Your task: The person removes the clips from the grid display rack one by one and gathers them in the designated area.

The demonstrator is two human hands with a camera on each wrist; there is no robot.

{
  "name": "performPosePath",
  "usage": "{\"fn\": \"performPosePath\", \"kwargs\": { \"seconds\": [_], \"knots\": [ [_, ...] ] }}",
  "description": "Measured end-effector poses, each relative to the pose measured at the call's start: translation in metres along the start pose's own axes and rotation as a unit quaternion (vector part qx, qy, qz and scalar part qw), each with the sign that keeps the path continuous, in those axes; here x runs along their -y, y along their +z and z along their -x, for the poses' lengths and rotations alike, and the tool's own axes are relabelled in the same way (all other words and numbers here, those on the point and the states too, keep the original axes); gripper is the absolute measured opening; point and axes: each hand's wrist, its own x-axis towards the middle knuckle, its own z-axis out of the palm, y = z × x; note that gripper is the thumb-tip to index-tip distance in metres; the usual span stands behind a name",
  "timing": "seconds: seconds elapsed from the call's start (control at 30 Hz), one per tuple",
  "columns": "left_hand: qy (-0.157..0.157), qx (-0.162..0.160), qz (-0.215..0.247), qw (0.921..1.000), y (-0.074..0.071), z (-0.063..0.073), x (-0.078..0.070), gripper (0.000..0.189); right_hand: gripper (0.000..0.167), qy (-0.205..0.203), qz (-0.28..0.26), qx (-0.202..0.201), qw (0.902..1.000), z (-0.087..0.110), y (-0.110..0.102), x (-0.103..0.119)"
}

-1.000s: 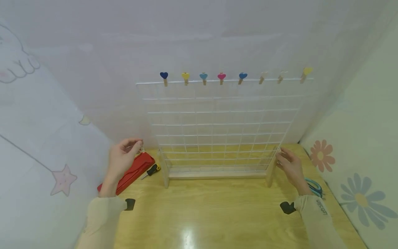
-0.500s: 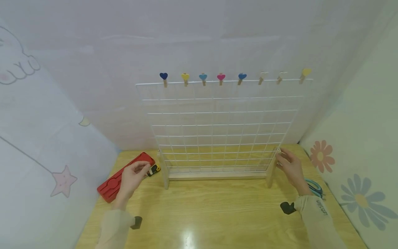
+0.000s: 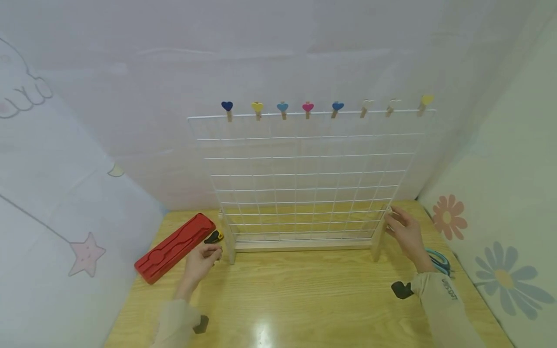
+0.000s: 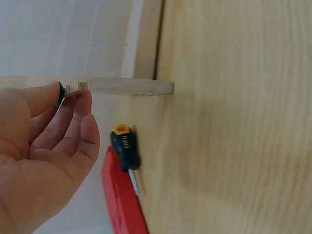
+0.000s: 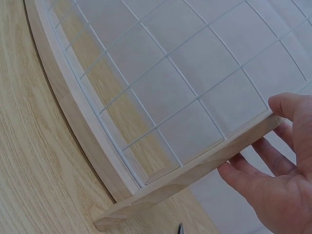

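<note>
My left hand [image 3: 202,263] is raised just left of the stand's left post [image 3: 227,239], near the screwdriver [image 3: 213,237]. Between thumb and fingertips it pinches a small wooden clothespin [image 4: 77,87] with a dark teal end piece. A white wire grid [image 3: 296,181] stands upright in a wooden base [image 3: 304,245]. Along its top wire sit several mini clothespins with coloured hearts, such as a pink one [image 3: 308,107]. At the upper end of the right wooden post [image 5: 209,158], my right hand [image 3: 405,232] grips with the thumb in front and fingers behind.
A red moulded case [image 3: 174,249] lies diagonally at the back left, with the black-and-yellow screwdriver beside it. Teal-handled scissors [image 3: 440,261] lie behind my right wrist. A hanging white cloth [image 3: 270,58] closes off the back, and printed sheets flank both sides.
My left hand has come from above the red case's far end towards me and to the right, uncovering the case. The right hand keeps its grip on the post.
</note>
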Motion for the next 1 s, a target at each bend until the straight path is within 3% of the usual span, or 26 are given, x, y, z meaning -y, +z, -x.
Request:
{"fn": "performPosePath", "kwargs": {
  "seconds": [0.43, 0.63, 1.0],
  "knots": [
    [-0.009, -0.008, -0.028, 0.9995, 0.028, 0.003, 0.036, 0.015, 0.061, 0.006, 0.012, 0.002, 0.9999, -0.003, -0.003, -0.003],
    [-0.007, 0.002, -0.02, 0.9998, 0.039, 0.004, 0.041, 0.012, 0.062, 0.007, 0.029, 0.005, 0.9996, -0.002, -0.002, -0.001],
    [0.0, 0.008, -0.066, 0.9978, 0.047, 0.001, 0.048, 0.007, 0.062, 0.002, 0.023, 0.005, 0.9997, -0.001, -0.001, 0.0]
  ]
}}
